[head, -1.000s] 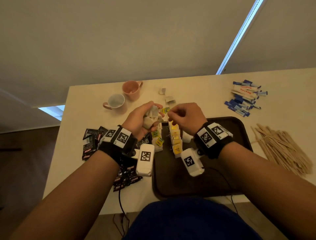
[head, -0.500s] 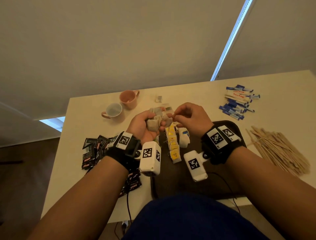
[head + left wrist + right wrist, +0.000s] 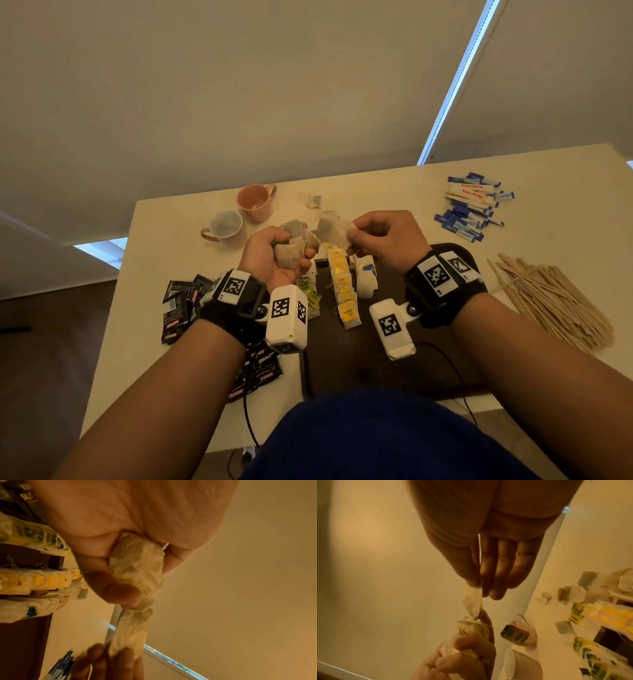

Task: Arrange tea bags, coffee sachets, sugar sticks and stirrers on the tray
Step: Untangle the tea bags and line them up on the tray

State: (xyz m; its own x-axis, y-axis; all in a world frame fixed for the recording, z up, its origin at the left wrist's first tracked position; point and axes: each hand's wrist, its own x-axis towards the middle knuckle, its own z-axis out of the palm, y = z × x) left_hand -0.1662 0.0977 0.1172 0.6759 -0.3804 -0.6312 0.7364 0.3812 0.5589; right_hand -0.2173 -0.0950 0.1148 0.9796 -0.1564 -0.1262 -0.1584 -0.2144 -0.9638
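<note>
In the head view, the left hand [image 3: 277,260] sits at centre frame with its fingers curled tight round a bunch of tea bags [image 3: 291,255]. The right hand [image 3: 383,240], just to its right, pinches the right edge of one tea bag [image 3: 332,228] between thumb and forefinger, its other fingers loosely folded. That single bag stretches between the two hands, long axis running left to right across the frame, its free end pointing back at the bunch and touching or nearly touching it. From the right wrist, a thread runs from the bunch to a dangling green tag [image 3: 515,634], so the bags may be tangled; judging by this, the right hand must draw away rightward to free its bag.

Below both hands, in lower centre frame, the dark tray [image 3: 383,363] already carries rows of tea bags [image 3: 342,291] running top to bottom. The pinched bag lies crosswise to them, so it likely needs turning before it goes down.
</note>
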